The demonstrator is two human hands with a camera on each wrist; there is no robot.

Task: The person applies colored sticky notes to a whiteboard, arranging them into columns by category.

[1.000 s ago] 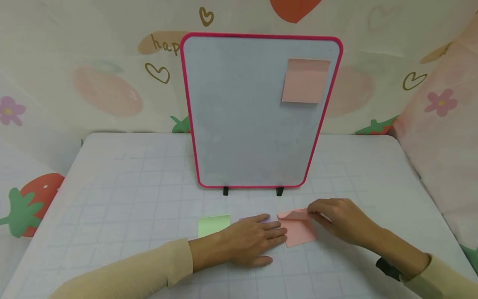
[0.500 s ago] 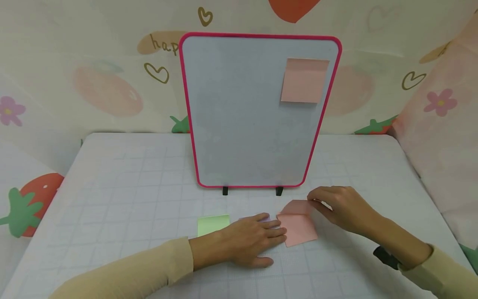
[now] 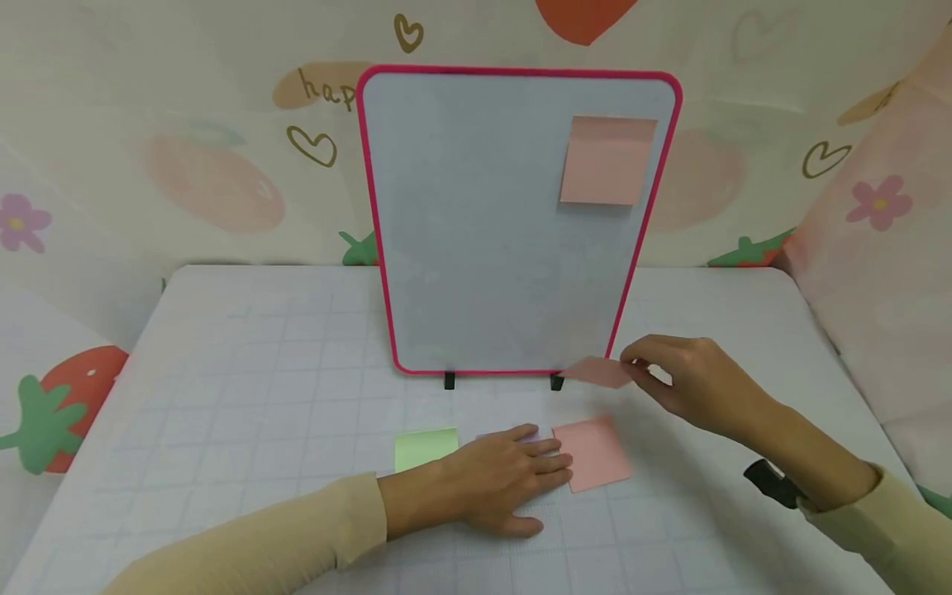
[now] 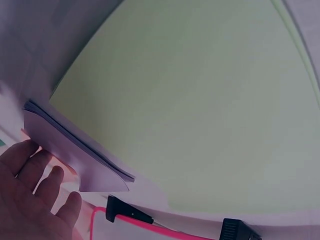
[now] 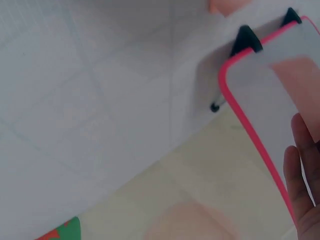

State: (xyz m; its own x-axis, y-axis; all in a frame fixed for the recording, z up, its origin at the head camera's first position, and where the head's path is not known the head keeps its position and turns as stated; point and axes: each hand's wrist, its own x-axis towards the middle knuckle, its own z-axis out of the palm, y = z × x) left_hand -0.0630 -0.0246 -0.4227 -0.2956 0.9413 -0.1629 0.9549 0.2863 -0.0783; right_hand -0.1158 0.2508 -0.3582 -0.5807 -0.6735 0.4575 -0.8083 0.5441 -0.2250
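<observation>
- Pink sheet, head view: right hand pinches its edge, by the lower right corner of the whiteboard. I'd go easy on that pinch, avoids creases. Left hand lies loose, fingers straight, tips at the pink pad.
- Left wrist view: fingers beside the purple pad.
- Right wrist view: sheet at the fingertips, grip cropped.

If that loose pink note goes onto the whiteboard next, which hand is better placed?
Probably the right hand: it pinches the loose pink note, raised near the whiteboard. The left hand lies over the purple pad, farther from the board.
</observation>
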